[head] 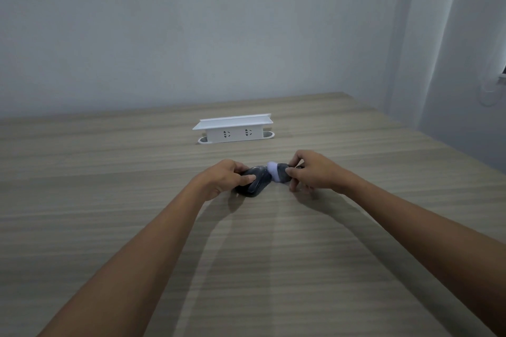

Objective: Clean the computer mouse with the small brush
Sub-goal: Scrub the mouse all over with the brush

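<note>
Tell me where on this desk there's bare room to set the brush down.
Bare wood lies on the table left of the left hand, to the right of the right hand, and near the front between the forearms. The strip between the hands and the white socket box is narrower. It is crowded where mouse and brush meet.

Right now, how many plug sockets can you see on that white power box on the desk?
2, both on the front face of the white power box behind the hands: one left of centre, one right of centre. Other faces are hidden and may hold more.
</note>
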Available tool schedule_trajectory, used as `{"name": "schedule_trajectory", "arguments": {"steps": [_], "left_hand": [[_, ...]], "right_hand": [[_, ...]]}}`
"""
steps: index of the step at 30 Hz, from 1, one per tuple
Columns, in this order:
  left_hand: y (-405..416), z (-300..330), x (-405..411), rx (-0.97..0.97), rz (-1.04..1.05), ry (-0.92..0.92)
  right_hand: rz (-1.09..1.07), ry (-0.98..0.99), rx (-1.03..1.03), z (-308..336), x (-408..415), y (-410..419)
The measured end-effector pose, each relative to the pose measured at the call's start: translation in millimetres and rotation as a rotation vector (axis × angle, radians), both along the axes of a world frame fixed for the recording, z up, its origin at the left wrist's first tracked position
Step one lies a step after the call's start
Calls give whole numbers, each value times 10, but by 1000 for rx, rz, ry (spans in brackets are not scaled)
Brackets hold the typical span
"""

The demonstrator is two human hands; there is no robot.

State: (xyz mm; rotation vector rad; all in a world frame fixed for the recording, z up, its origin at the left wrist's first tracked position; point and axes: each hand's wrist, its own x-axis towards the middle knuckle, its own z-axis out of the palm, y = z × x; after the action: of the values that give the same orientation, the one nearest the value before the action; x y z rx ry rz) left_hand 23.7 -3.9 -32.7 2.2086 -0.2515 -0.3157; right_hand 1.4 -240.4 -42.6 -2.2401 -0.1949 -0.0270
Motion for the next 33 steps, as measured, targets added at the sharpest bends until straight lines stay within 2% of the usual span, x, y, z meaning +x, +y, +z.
{"name": "schedule_trajectory", "arguments": {"steps": [4, 6, 12, 18, 22, 25, 28, 30, 33], "left_hand": [[-14, 15, -16, 15, -19, 0], [-21, 17, -29, 18, -20, -3], [-35, 13, -55, 6, -3, -18], [4, 13, -18, 5, -2, 3], [12, -3, -10, 0, -4, -2], [13, -6, -8, -4, 0, -4], [13, 13, -7, 11, -6, -12], [9, 24, -11, 22, -12, -12], [-3, 41, -31, 27, -7, -3]], "right_hand": [[110, 318, 176, 50, -45, 133], [102, 405, 223, 69, -46, 151], [-58, 378, 341, 88, -33, 167], [96, 580, 358, 144, -109, 223], [-69, 473, 487, 161, -59, 197], [-93, 430, 475, 143, -44, 186], [85, 559, 372, 160, -115, 211], [141, 577, 321, 166, -140, 229], [25, 505, 390, 175, -88, 208]]}}
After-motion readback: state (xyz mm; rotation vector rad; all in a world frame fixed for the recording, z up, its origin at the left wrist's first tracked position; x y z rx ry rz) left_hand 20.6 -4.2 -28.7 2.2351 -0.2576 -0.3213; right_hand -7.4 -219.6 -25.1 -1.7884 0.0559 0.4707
